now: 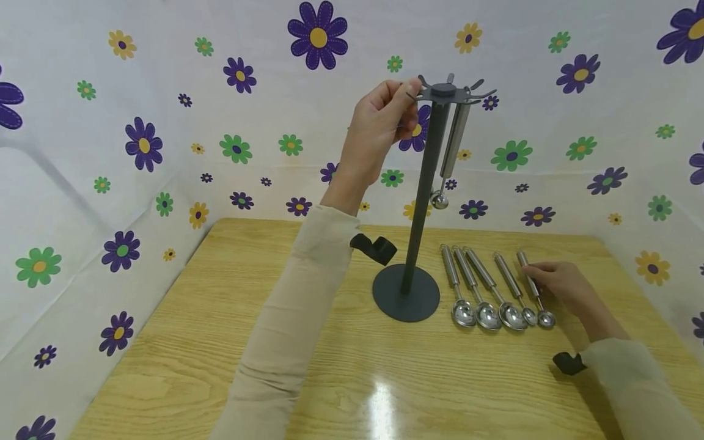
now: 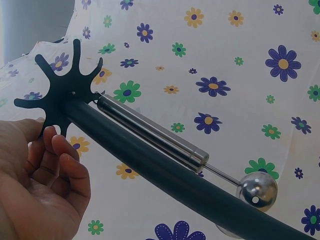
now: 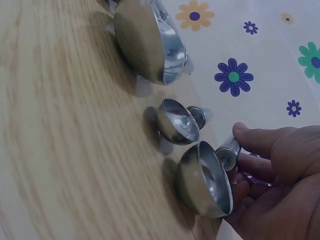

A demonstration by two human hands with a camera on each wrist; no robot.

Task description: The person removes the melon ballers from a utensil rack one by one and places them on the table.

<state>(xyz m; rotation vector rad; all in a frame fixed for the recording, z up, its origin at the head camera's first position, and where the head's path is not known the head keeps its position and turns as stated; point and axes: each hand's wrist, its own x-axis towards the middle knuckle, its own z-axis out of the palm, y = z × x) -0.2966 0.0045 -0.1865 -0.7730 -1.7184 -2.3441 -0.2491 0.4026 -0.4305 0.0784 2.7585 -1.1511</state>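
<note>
My left hand point(image 1: 378, 125) pinches one hook arm at the top of a dark metal utensil stand point(image 1: 425, 201), whose round base rests on the table. From another hook hangs a small steel melon baller point(image 1: 454, 137), bowl downward; a hole shows in its bowl in the left wrist view. At the right, my right hand point(image 1: 563, 286) grips the handle of the rightmost steel scoop point(image 1: 546, 319), thumb on one side and fingers on the other in the right wrist view. Beside it lies a smaller scoop point(image 3: 176, 120), bowl facing up.
Three larger steel scoops point(image 1: 488, 316) lie side by side between the stand's base and the smaller scoop, handles pointing away. The wooden table point(image 1: 264, 269) ends at a flower-patterned cloth backdrop point(image 1: 264, 110). Black mounts point(image 1: 569, 363) stick out at both wrists.
</note>
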